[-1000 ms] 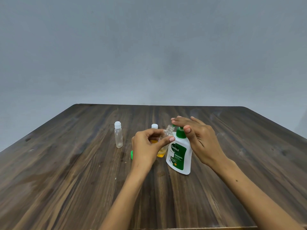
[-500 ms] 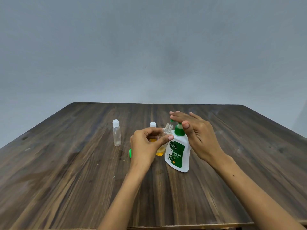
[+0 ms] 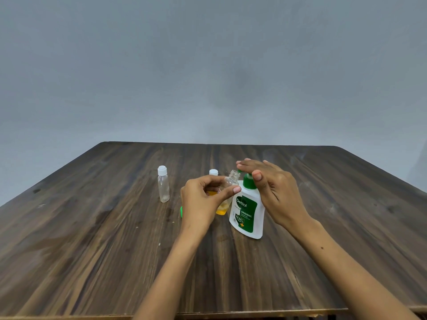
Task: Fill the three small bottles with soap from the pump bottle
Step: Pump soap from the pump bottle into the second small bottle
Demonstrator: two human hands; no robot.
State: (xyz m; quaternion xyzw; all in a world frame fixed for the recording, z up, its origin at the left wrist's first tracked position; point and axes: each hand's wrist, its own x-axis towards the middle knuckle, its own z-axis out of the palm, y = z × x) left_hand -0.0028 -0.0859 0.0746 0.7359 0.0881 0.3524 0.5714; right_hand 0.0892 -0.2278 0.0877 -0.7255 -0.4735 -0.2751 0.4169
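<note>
Dark wooden bench (image 3: 97, 245) under a plain grey wall, with soap being pumped into a small bottle.

Near the bench's middle, the left hand (image 3: 201, 204) held the uncapped bottle (image 3: 227, 195) tilted, its grip pinched round the body, mouth leaning towards the pump bottle (image 3: 248, 211). The right hand (image 3: 272, 188) lay flat-fingered over the green pump head, holding nothing. Good filling likely needed the mouth kept right under the spout and slow presses. Farther back stood two capped bottles: a clear one (image 3: 163, 184) and a second (image 3: 213, 172), partly hidden.

Matt dark wood-grain table (image 3: 92, 227)
</note>
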